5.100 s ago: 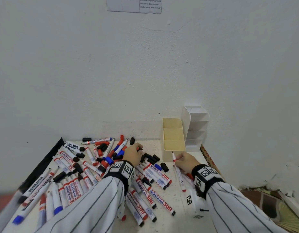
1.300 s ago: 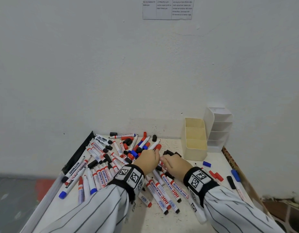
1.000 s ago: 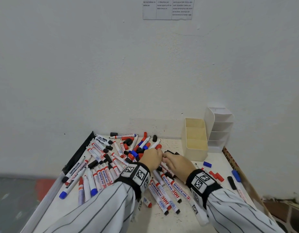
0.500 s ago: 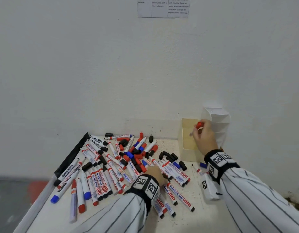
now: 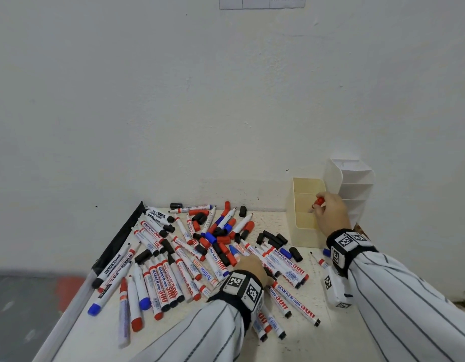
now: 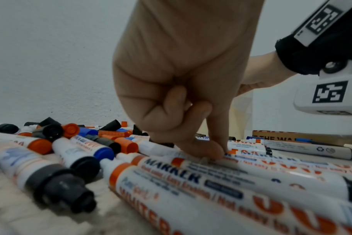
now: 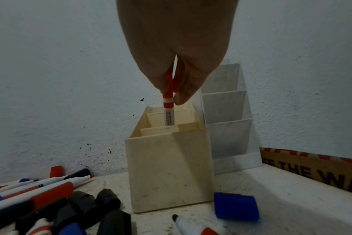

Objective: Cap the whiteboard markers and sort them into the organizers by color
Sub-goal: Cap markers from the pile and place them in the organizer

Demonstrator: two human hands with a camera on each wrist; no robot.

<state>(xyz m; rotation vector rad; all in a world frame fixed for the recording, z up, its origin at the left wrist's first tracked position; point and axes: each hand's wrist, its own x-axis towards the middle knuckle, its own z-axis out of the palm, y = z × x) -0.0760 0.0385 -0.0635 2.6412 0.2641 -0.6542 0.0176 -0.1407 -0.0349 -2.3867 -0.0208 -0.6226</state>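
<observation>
the right hand (image 7: 179, 52) has carried the capped red marker (image 7: 168, 101) from the pile down into the cream organizer (image 7: 169, 171).

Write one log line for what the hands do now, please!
right hand: lowering red marker into cream organizer | left hand: pinching marker in pile

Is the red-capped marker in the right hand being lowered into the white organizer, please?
No, the right hand lowers the red-capped marker into the cream organizer.

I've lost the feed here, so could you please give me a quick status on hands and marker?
Right hand pinches capped red marker, lowering it into cream organizer. Left hand pinching a marker in the pile. Nothing blocking.
</observation>
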